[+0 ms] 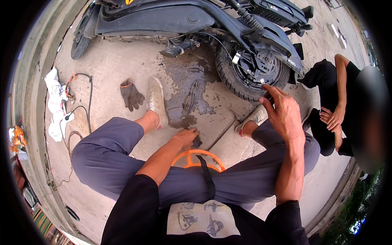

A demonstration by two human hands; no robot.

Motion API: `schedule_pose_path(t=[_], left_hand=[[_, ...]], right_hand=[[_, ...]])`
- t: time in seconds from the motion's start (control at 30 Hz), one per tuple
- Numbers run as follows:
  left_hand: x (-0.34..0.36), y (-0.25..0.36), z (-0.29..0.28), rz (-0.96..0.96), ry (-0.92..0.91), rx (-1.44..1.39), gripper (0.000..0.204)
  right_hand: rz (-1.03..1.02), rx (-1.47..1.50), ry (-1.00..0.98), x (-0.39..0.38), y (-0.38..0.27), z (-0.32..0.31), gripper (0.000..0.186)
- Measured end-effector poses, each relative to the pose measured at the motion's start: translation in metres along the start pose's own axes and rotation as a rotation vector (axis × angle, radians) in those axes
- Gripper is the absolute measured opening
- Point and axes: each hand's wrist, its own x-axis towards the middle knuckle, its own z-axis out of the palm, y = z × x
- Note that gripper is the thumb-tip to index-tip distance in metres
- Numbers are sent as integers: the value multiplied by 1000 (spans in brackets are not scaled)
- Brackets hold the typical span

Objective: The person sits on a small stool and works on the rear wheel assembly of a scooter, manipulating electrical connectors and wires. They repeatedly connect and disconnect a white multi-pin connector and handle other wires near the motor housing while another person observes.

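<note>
My left hand [186, 138] is low between my knees, its fingers curled at a dark grey, cloth-like piece [197, 142] that it partly hides. In front of the scooter's wheel [252, 73] is my raised right hand [282, 110], thumb and forefinger stretched toward the tyre with a gap between them. I cannot make out anything held in it. The black scooter [155, 20] lies on its side, the wheel's hub facing up. A grey work glove [132, 96] rests on the concrete beside my left shoe [157, 102].
An orange ring-shaped frame [190, 157] with a black strap stands between my thighs. Dark wet patches [190, 90] stain the concrete. Cables [89, 102] and a white bag [56, 106] lie at left. At right, another person [337, 102] crouches with hands together.
</note>
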Motion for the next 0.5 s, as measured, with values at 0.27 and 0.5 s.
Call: schedule_pose_path(t=[0.27,0.5], left_hand=[[11,14,7,-86,117,49,34],[-45,19,-125,-367,797,29,38]], right_hand=[[83,32,92,-41,10,-7,34],[85,28,179,-64,25,-26,33]])
